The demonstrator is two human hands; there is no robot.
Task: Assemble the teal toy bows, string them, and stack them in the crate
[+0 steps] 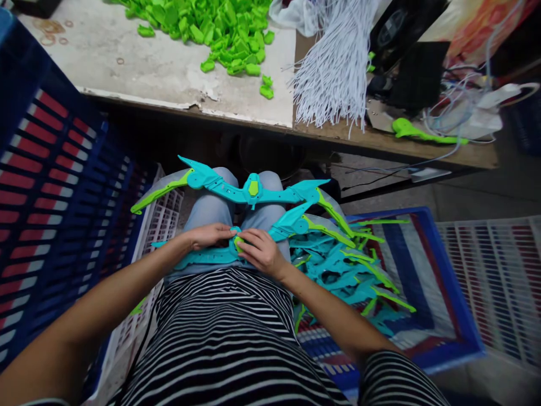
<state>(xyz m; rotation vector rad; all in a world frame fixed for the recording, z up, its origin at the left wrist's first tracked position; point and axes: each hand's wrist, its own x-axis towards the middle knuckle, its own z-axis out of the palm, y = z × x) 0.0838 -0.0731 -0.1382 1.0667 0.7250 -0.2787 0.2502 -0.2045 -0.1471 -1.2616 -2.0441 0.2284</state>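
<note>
Two turquoise toy bows with lime-green tips lie across my lap. On the nearer toy bow (203, 257), both hands meet at the middle. My left hand (207, 235) has its fingers closed at the left side of the bow's centre. My right hand (262, 251) presses its bent fingers on a small green plastic piece (238, 243) there, partly covering it. Farther out, on my knees, rests the second toy bow (276, 196), untouched, with a green piece (253, 187) at its centre.
Loose green pieces (207, 28) are heaped on the workbench (160, 73), beside a bundle of white cords (332, 67) and a green part (412, 131). A blue crate (448, 270) at right holds several bows. Another blue crate (25, 186) stands at left.
</note>
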